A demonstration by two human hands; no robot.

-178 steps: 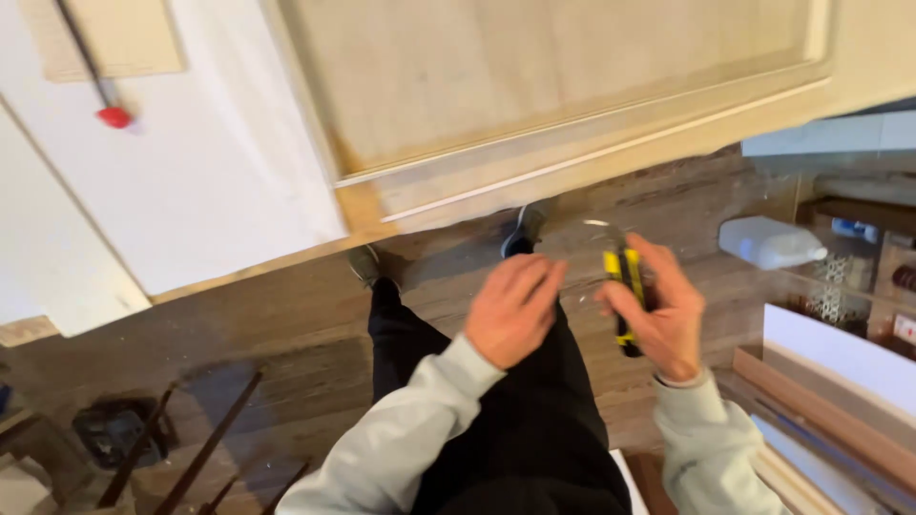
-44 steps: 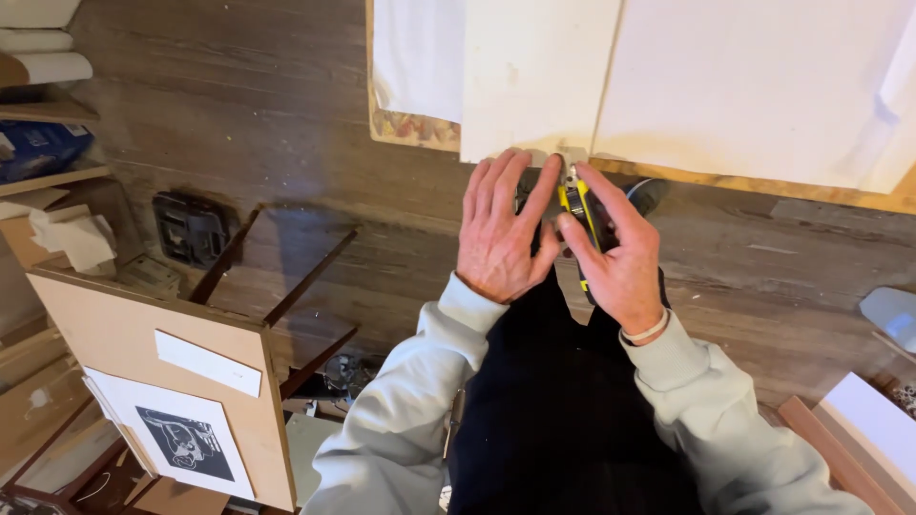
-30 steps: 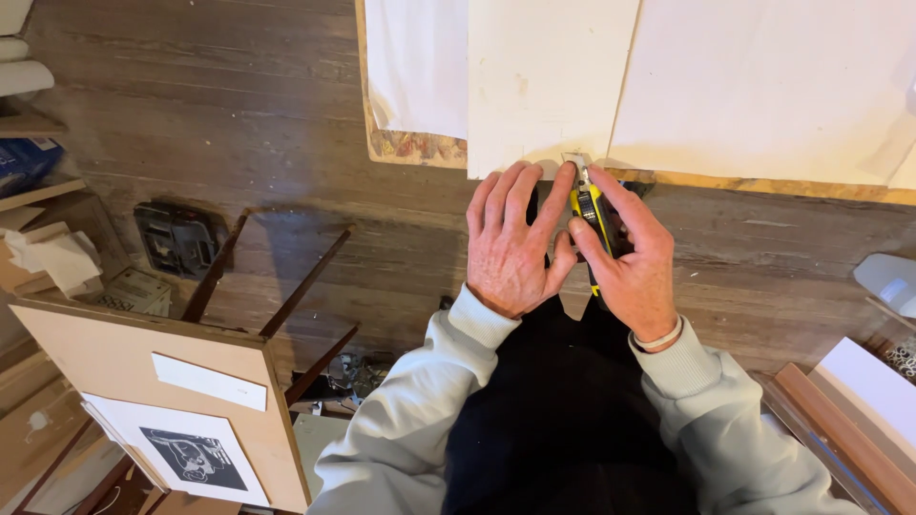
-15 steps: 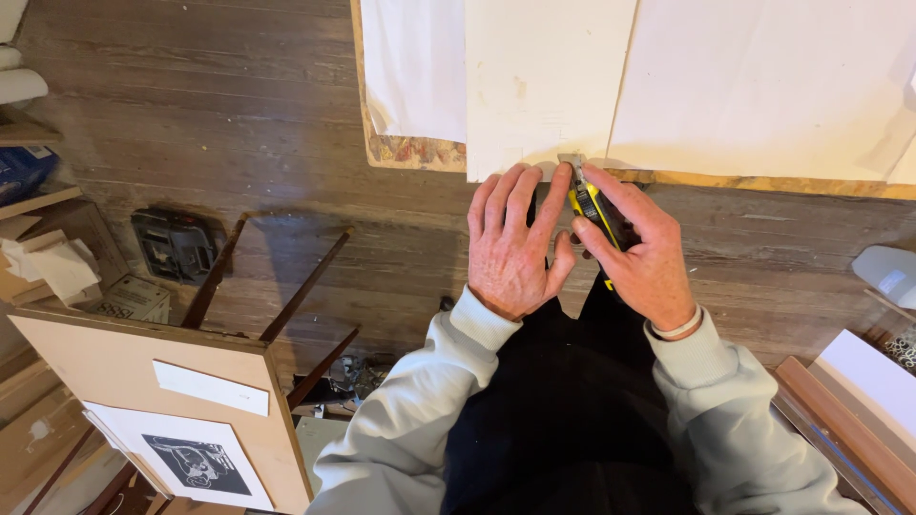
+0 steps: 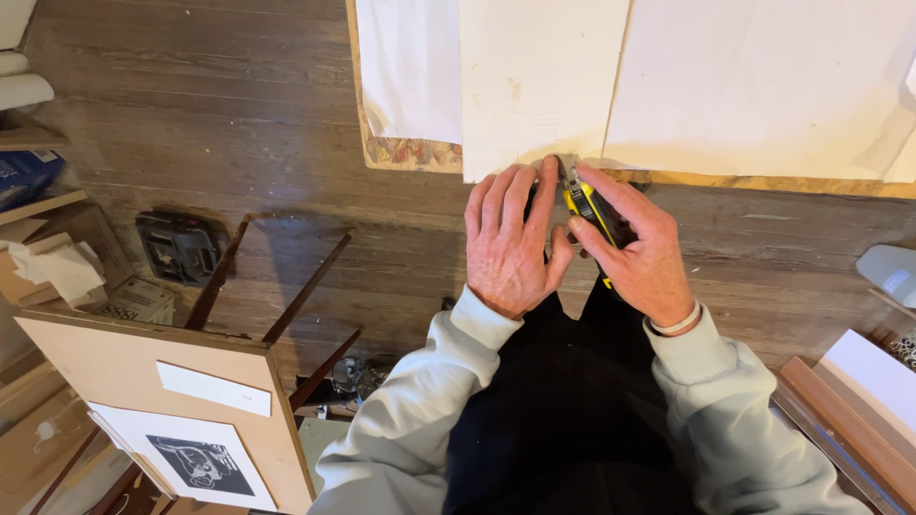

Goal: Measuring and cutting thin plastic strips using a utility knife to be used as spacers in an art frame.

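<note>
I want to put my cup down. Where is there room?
Bare wooden floor lies left of the paper-covered board, above the black tool case. It is crowded around the hands with the yellow knife, and at both cluttered edges.

You wear a pale grey sweatshirt with ribbed cuffs, its sleeves creased along both forearms. Over your front hangs a black apron or dark garment. A thin light band circles your right wrist, and both hands are bare, without gloves.
</note>
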